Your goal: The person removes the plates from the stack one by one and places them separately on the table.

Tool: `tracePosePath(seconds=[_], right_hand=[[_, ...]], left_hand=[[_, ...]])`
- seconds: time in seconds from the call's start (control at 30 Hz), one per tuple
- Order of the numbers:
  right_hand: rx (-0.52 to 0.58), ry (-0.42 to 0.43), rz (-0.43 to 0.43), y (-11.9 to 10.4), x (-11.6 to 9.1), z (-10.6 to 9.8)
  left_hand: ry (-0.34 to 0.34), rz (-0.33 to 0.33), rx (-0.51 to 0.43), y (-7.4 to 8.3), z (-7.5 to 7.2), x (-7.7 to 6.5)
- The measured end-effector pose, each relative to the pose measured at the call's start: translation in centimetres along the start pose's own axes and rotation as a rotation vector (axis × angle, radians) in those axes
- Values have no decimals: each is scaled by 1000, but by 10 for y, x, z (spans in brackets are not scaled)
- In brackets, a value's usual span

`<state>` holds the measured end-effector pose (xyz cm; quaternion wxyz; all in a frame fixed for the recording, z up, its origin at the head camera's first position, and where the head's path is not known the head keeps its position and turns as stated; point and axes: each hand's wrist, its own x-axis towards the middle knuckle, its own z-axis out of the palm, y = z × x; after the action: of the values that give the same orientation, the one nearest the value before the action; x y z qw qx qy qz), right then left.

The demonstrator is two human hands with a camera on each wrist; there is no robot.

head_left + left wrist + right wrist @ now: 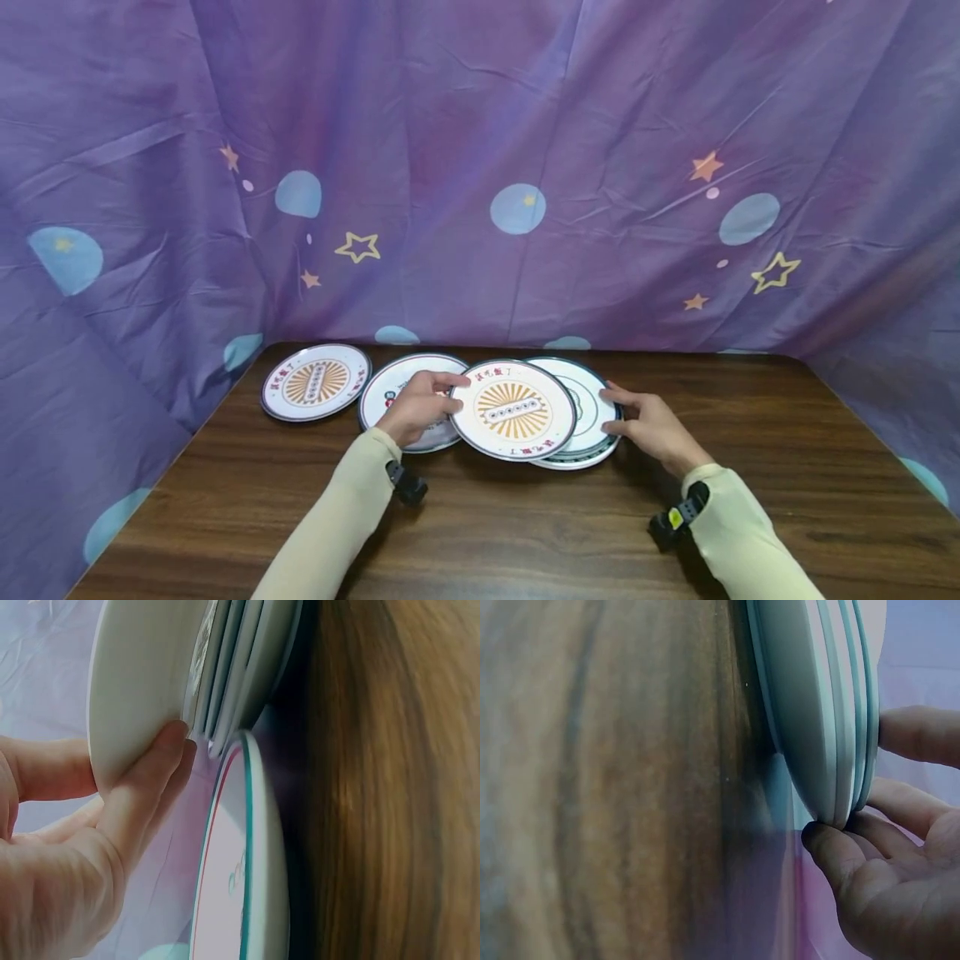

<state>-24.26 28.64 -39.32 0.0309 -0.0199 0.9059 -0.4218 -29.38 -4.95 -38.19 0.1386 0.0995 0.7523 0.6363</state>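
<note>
Pinching its left rim, the left hand (418, 410) is holding a sunburst plate (513, 411) over the left side of a plate stack (592, 408), whose right rim the right hand (660, 429) is gripping. With fingers showing at only one edge, a loosening pinch could be letting it slip and knock the neighbouring plate (392, 388). Red Chinese characters, seemingly 吃飯了, are running along its border; a far-left plate (316, 382) is repeating the design. The neighbouring plate's lettering is showing too small to read.

White plate (512, 410) with orange sunburst, green-banded white plates (591, 421), purple curtain (450, 125) with blue circles, brown wood-grain table (525, 533)
</note>
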Motion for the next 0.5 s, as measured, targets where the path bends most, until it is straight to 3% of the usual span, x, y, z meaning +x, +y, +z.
tracePosePath(seconds=[0.5], right_hand=[[-6,-15,51,-4,3,0]], left_hand=[[31,-46,-112,-13,-53,-19]])
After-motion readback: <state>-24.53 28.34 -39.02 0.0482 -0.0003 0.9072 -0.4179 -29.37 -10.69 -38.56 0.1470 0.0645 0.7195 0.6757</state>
